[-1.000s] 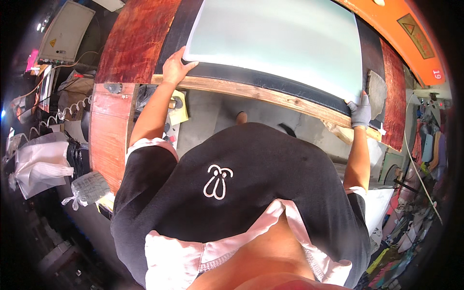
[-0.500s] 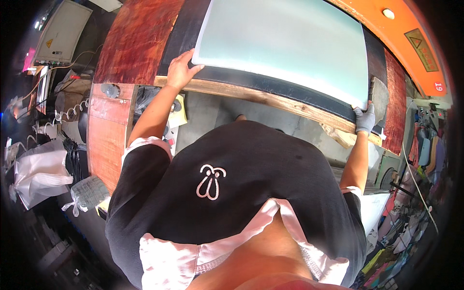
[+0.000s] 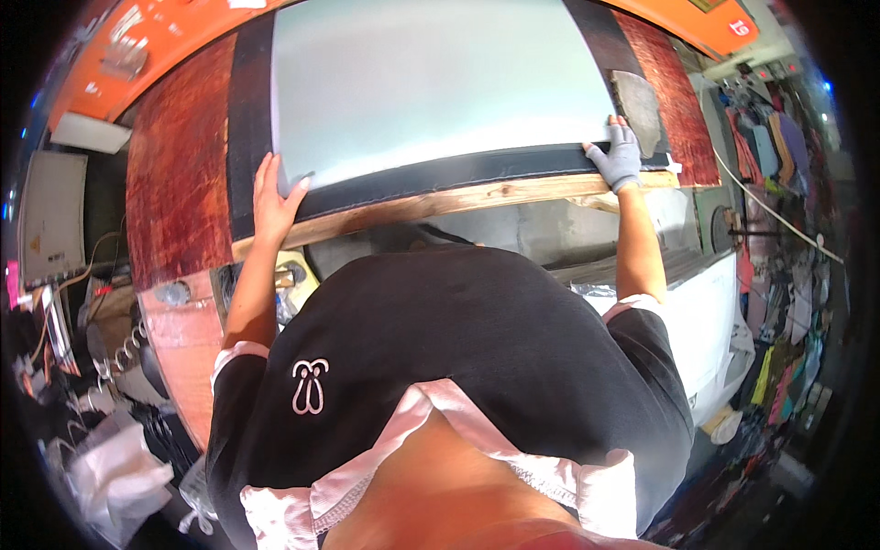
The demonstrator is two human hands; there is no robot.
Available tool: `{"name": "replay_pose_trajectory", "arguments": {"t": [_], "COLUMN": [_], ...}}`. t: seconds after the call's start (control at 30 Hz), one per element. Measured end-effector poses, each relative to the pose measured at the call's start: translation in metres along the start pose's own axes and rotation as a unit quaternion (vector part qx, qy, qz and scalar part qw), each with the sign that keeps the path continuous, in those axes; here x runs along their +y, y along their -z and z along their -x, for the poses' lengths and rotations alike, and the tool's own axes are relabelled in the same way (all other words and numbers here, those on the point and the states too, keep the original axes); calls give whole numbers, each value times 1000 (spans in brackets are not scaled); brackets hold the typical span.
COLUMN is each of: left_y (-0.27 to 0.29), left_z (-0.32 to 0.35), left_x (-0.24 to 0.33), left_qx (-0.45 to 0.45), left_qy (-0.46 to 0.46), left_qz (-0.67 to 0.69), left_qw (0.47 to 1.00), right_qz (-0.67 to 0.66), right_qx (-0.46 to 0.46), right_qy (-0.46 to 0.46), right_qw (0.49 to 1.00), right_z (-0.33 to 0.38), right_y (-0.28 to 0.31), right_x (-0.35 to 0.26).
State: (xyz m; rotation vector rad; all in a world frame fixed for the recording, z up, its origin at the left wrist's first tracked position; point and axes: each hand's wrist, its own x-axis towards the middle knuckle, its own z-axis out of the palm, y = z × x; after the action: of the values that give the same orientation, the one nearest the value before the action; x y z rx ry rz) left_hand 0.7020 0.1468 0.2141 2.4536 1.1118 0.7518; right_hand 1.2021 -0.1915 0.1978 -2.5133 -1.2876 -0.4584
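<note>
I have one large pale sheet [image 3: 431,82] lying flat in front of me, and everything else sits around it. My left hand [image 3: 273,197] is at the sheet's near left corner, bare, fingers spread and laid flat against its edge rather than closed around it. My right hand [image 3: 619,156], in a grey fingerless glove, is at the near right corner, fingers curled down onto the edge; whether they grip under the sheet I cannot tell. So the sheet stretches between my two hands and away from me.

Under the sheet is one black mat [image 3: 458,174], showing as a dark band along the sheet's near edge and up its left side. Just nearer to me than that band runs one bare wooden batten [image 3: 440,203], the front lip of the bench. To the left and right of the sheet the reddish-brown board [image 3: 174,174] of the bench top shows. Beyond the sheet's far edge is an orange panel [image 3: 156,46].

Beside the sheet's right corner, touching distance from my gloved hand, lies one grey flat pad [image 3: 637,105]. Well to the left of the sheet, down near the floor, are a white plastic bag [image 3: 115,481] and a tangle of cables [image 3: 110,357]; what the bag holds I cannot see.
</note>
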Motion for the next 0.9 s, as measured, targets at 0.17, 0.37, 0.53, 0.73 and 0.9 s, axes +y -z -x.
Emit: {"name": "replay_pose_trajectory", "arguments": {"t": [0.17,0.37,0.53,0.73,0.9], "left_y": [-33,-37,-36,-38,-37], "left_z": [-16,-23,-23,-23,-23], "left_x": [-5,-11,-17,-20,-21], "left_qx": [107,121,98,101,85], "left_qy": [36,90,76,86,148], "left_qz": [73,152,113,138,255], "left_qw": [991,977,986,981,952], "right_qz": [-39,-338,-265,-205,-219], "right_qx": [3,42,77,72,55], "right_qy": [-27,-301,-356,-393,-422], "right_qw": [999,891,893,894,878], "right_z": [4,-14,-26,-24,-32], "right_y": [0,-26,-39,-33,-28], "right_x": [-5,15,11,-5,-4]}}
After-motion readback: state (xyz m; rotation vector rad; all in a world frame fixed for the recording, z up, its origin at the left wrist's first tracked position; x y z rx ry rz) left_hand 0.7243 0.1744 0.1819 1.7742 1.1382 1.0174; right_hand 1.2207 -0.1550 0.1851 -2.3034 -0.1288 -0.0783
